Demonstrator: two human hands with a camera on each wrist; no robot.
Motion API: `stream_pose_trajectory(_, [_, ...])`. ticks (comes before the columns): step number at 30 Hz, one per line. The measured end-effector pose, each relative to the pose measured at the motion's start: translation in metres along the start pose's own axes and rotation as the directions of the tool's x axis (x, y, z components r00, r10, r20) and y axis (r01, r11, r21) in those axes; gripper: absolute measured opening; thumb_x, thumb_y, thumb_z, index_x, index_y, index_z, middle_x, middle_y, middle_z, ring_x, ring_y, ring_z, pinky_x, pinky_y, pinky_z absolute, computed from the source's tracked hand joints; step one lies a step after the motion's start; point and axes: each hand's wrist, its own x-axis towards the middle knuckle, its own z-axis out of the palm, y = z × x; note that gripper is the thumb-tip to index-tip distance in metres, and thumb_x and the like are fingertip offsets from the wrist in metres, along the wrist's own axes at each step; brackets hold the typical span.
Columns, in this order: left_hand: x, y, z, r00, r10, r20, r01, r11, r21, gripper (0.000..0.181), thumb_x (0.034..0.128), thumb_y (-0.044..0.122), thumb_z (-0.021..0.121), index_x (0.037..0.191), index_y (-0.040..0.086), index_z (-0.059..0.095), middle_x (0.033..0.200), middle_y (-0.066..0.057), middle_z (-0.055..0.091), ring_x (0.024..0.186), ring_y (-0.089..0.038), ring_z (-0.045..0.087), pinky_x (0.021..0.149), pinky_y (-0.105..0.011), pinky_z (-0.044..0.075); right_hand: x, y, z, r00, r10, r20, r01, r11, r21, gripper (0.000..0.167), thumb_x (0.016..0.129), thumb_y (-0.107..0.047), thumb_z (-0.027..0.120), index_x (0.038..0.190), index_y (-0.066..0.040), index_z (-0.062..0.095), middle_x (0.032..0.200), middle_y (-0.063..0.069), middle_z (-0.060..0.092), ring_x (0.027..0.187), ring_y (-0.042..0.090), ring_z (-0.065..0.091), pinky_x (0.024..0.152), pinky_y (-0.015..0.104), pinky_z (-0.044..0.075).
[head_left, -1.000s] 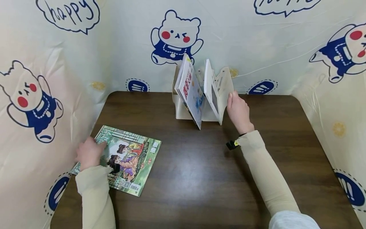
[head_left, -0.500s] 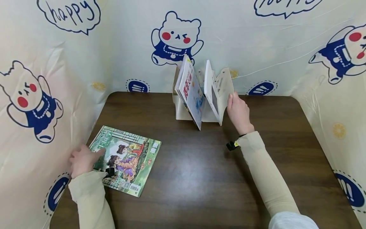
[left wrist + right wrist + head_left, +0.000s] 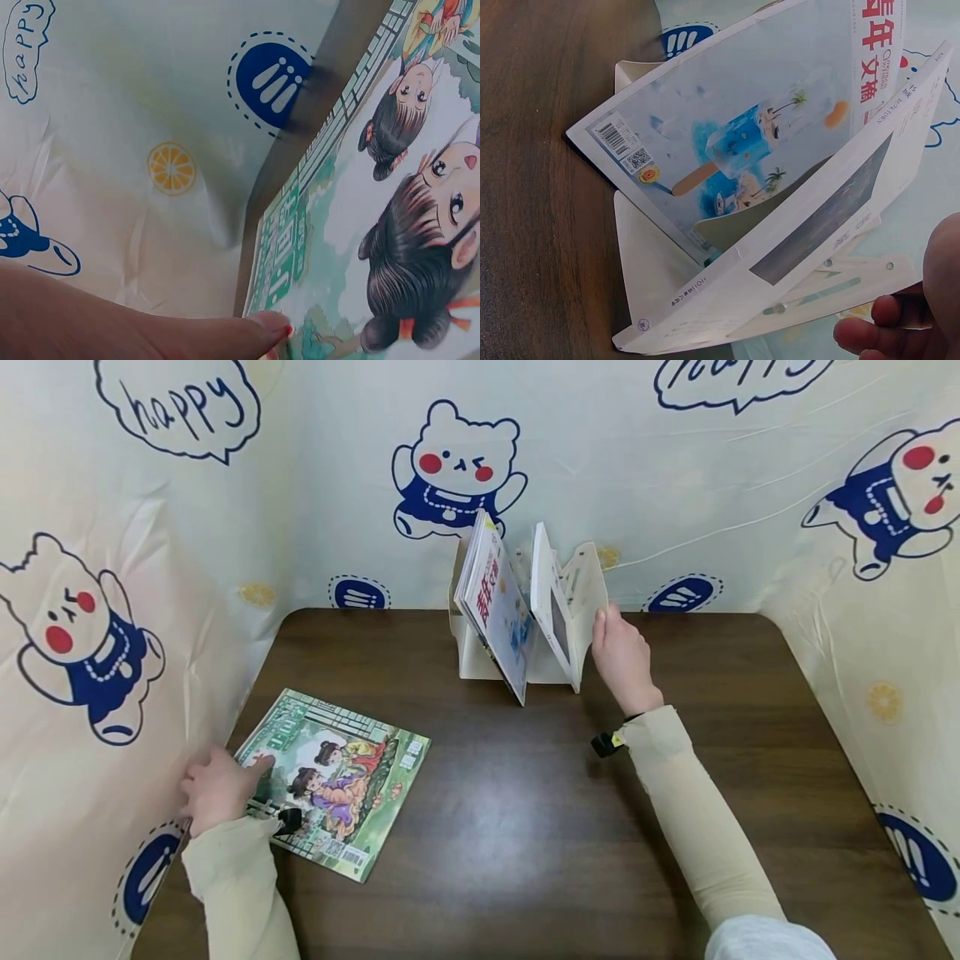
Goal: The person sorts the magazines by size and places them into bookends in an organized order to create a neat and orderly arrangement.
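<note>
My left hand (image 3: 221, 789) pinches the left edge of a green illustrated magazine (image 3: 397, 777) that lies on the table. Its thumb (image 3: 266, 331) rests on the cover in the left wrist view; the other fingers are mostly hidden at the edge. At the back, my right hand (image 3: 626, 660) grips the right end panel of a white bookrack (image 3: 590, 589). Within the rack, a magazine with red characters (image 3: 504, 618) leans at the left. A white book with a dark picture (image 3: 546, 589) leans nearer the right hand, and its cover (image 3: 885, 202) fills the middle of the right wrist view.
The brown table (image 3: 510, 827) has rounded back corners. A pale curtain (image 3: 322, 460) with bear prints hangs close behind it and along both sides. A small black device (image 3: 606, 744) sits at the right wrist, another (image 3: 289, 821) at the left.
The left hand slid toward the magazine's left edge, drawing back from the cover. Since then, the magazine has shifted slightly right and turned a little. The right hand has stayed on the bookrack.
</note>
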Motion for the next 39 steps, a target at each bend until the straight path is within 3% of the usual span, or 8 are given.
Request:
stream_pose_trajectory(5, [0.004, -0.004, 0.007, 0.995, 0.002, -0.101, -0.014, 0.993, -0.120, 0.066, 0.1022, 0.023, 0.059, 0.136, -0.024, 0.028, 0.134, -0.054, 0.023, 0.125, -0.067, 0.026, 0.097, -0.077, 0.034, -0.001, 0.000, 0.000, 1.000, 0.001, 0.000, -0.001, 1.000, -0.001, 0.042, 0.115, -0.032, 0.032, 0.107, 0.004, 0.052, 0.077, 0.025, 0.060, 0.067, 0.047, 0.062, 0.058, 0.060, 0.048])
stream_pose_trajectory(10, [0.004, -0.003, 0.008, 0.991, -0.007, -0.135, -0.017, 0.984, -0.176, 0.076, 0.0999, 0.025, 0.064, 0.142, -0.023, 0.022, 0.137, -0.053, 0.019, 0.127, -0.068, 0.025, 0.096, -0.077, 0.035, 0.000, 0.001, 0.001, 1.000, 0.000, -0.004, 0.000, 1.000, 0.000, 0.043, 0.115, -0.033, 0.032, 0.109, 0.004, 0.053, 0.081, 0.026, 0.062, 0.070, 0.047, 0.063, 0.060, 0.060, 0.049])
stream_pose_trajectory(15, [0.000, -0.002, 0.007, 0.989, -0.030, -0.145, -0.007, 0.968, -0.249, 0.093, 0.0971, 0.024, 0.068, 0.156, -0.012, 0.006, 0.143, -0.049, 0.015, 0.132, -0.067, 0.024, 0.100, -0.078, 0.031, 0.000, 0.001, 0.002, 1.000, 0.008, 0.003, -0.008, 1.000, -0.001, 0.043, 0.114, -0.033, 0.032, 0.109, 0.004, 0.053, 0.084, 0.027, 0.063, 0.074, 0.049, 0.065, 0.061, 0.062, 0.049])
stream_pose_trajectory(24, [0.001, 0.000, 0.010, 0.991, -0.037, -0.127, -0.001, 0.957, -0.291, 0.102, 0.0988, 0.031, 0.067, 0.162, -0.001, -0.007, 0.151, -0.049, 0.013, 0.136, -0.069, 0.025, 0.105, -0.078, 0.029, 0.001, 0.001, 0.002, 1.000, 0.003, -0.009, -0.003, 1.000, -0.007, 0.042, 0.114, -0.032, 0.032, 0.105, 0.004, 0.052, 0.082, 0.027, 0.062, 0.075, 0.051, 0.065, 0.061, 0.063, 0.049])
stream_pose_trajectory(28, [0.002, -0.007, 0.011, 0.993, -0.056, -0.104, 0.016, 0.936, -0.351, 0.105, 0.0990, 0.032, 0.066, 0.159, -0.003, -0.013, 0.157, -0.046, 0.009, 0.143, -0.067, 0.019, 0.114, -0.074, 0.023, 0.001, 0.000, 0.002, 1.000, 0.005, -0.008, -0.005, 1.000, -0.008, 0.042, 0.114, -0.033, 0.032, 0.106, 0.003, 0.052, 0.085, 0.028, 0.063, 0.077, 0.052, 0.066, 0.062, 0.064, 0.049])
stream_pose_trajectory(35, [0.012, -0.007, 0.006, 0.992, -0.095, -0.088, 0.038, 0.862, -0.505, 0.102, 0.0979, 0.031, 0.069, 0.158, -0.008, -0.003, 0.163, -0.040, 0.010, 0.152, -0.054, 0.015, 0.124, -0.060, 0.016, 0.000, -0.001, 0.000, 1.000, 0.003, -0.023, -0.003, 1.000, -0.008, 0.041, 0.114, -0.032, 0.032, 0.101, 0.002, 0.050, 0.081, 0.028, 0.061, 0.074, 0.053, 0.065, 0.060, 0.064, 0.048])
stream_pose_trajectory(37, [0.013, -0.005, 0.004, 0.990, -0.106, -0.096, 0.044, 0.867, -0.497, 0.093, 0.0971, 0.036, 0.070, 0.155, -0.011, 0.015, 0.152, -0.039, 0.031, 0.140, -0.051, 0.036, 0.116, -0.053, 0.036, 0.000, -0.001, 0.000, 1.000, 0.000, -0.022, 0.000, 1.000, -0.005, 0.041, 0.114, -0.032, 0.032, 0.102, 0.003, 0.050, 0.081, 0.028, 0.061, 0.073, 0.052, 0.064, 0.060, 0.064, 0.048])
stream_pose_trajectory(39, [0.011, -0.002, 0.001, 0.992, -0.095, -0.087, 0.044, 0.883, -0.467, 0.079, 0.0974, 0.042, 0.068, 0.147, -0.013, 0.037, 0.132, -0.033, 0.051, 0.115, -0.043, 0.052, 0.094, -0.044, 0.050, 0.000, 0.000, 0.000, 1.000, -0.004, -0.022, 0.004, 1.000, -0.004, 0.041, 0.114, -0.032, 0.032, 0.101, 0.003, 0.051, 0.080, 0.028, 0.060, 0.073, 0.052, 0.064, 0.060, 0.063, 0.048])
